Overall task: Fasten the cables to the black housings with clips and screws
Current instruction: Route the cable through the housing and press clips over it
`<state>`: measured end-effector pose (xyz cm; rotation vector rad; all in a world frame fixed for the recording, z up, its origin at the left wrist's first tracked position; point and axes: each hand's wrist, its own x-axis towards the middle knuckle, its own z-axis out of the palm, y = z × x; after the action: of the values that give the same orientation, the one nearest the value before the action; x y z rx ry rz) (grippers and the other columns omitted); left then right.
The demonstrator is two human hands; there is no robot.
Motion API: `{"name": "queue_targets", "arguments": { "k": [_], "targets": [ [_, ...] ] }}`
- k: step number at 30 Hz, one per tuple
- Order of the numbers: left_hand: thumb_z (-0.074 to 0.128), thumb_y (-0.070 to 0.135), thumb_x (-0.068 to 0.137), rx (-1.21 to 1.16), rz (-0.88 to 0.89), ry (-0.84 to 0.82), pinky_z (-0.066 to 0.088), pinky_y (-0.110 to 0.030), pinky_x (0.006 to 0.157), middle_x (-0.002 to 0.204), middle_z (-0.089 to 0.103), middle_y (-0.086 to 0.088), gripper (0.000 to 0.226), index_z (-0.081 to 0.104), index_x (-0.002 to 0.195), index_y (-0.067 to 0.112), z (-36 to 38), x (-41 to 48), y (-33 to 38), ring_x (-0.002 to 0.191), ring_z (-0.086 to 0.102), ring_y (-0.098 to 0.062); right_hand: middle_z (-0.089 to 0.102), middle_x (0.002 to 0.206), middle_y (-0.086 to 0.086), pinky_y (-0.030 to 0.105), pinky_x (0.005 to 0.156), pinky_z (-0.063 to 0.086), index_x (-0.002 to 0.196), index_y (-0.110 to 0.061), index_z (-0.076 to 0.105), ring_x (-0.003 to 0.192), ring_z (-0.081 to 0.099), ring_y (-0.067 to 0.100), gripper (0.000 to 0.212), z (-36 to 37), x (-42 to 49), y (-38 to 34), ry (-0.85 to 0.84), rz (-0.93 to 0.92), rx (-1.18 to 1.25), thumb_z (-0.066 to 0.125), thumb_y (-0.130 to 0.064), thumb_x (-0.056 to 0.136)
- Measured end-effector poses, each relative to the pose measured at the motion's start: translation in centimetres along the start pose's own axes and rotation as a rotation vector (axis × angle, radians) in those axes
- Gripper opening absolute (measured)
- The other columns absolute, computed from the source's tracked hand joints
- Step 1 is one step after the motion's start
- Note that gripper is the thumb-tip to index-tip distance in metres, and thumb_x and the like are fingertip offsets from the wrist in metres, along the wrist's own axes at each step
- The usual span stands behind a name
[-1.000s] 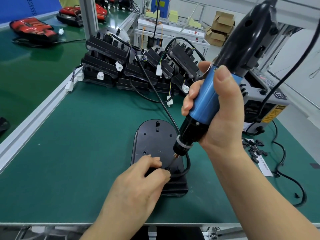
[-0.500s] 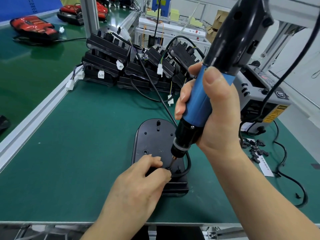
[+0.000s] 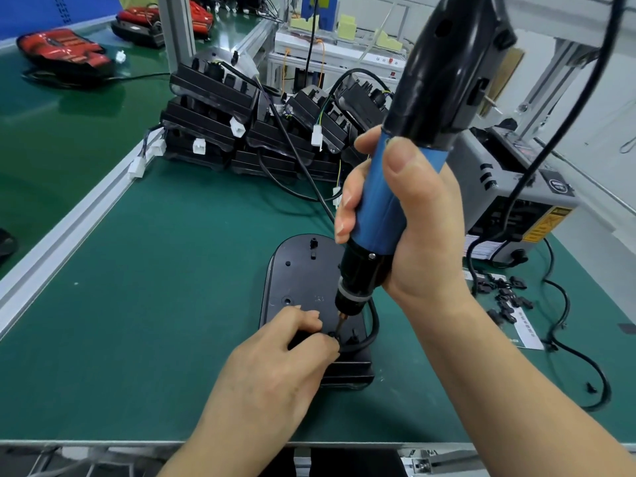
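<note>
Mid-screw, low centre of frame: right hand (image 3: 418, 235) gripped the screwdriver (image 3: 377, 208), bit down on the housing (image 3: 299, 280), while left hand (image 3: 275, 366) pinched the clip (image 3: 332, 335) over the cable (image 3: 374, 325). Nearly fastened, I'd say; the pile (image 3: 220, 108) upper centre and spare clips (image 3: 506, 297) right suggested more ahead.

Left: green mat (image 3: 144, 287) lay open to me.
Behind: stacked housings (image 3: 213, 108) barred my reach.
Right: loose clips (image 3: 506, 297), grey machine (image 3: 509, 187).
</note>
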<state>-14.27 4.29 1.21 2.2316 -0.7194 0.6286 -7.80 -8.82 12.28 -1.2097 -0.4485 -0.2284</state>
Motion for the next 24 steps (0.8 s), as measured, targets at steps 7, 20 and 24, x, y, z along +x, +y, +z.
{"name": "queue_targets", "arguments": {
  "k": [7, 20, 24],
  "targets": [
    [0.075, 0.011, 0.075, 0.017, -0.005, -0.041, 0.055, -0.027, 0.057, 0.093, 0.061, 0.002, 0.023, 0.061, 0.085, 0.026, -0.2, 0.0, 0.0, 0.098, 0.062, -0.006, 0.057, 0.065, 0.005, 0.029, 0.05, 0.047, 0.107, -0.007, 0.049, 0.049, 0.053, 0.019, 0.043, -1.1, 0.3, -0.4, 0.104, 0.013, 0.002, 0.061, -0.036, 0.078],
    [0.079, 0.014, 0.074, -0.009, 0.018, -0.004, 0.053, -0.019, 0.063, 0.088, 0.061, 0.006, 0.025, 0.06, 0.079, 0.03, 0.3, 0.2, -0.2, 0.095, 0.062, -0.001, 0.053, 0.075, -0.001, 0.025, 0.053, 0.054, 0.096, -0.02, 0.056, 0.05, 0.059, 0.01, 0.029, -16.6, -2.4, -6.4, 0.896, 0.152, -0.153, 0.065, -0.045, 0.084],
    [0.049, 0.036, 0.084, -0.018, 0.047, 0.015, 0.05, -0.017, 0.066, 0.093, 0.056, 0.012, 0.005, 0.054, 0.085, 0.035, 0.2, 0.3, -0.5, 0.098, 0.057, 0.004, 0.052, 0.098, 0.006, 0.027, 0.051, 0.056, 0.095, -0.02, 0.053, 0.058, 0.066, 0.02, 0.032, -21.4, -4.5, -5.7, 1.048, 0.319, -0.205, 0.069, -0.044, 0.081]
  ]
}}
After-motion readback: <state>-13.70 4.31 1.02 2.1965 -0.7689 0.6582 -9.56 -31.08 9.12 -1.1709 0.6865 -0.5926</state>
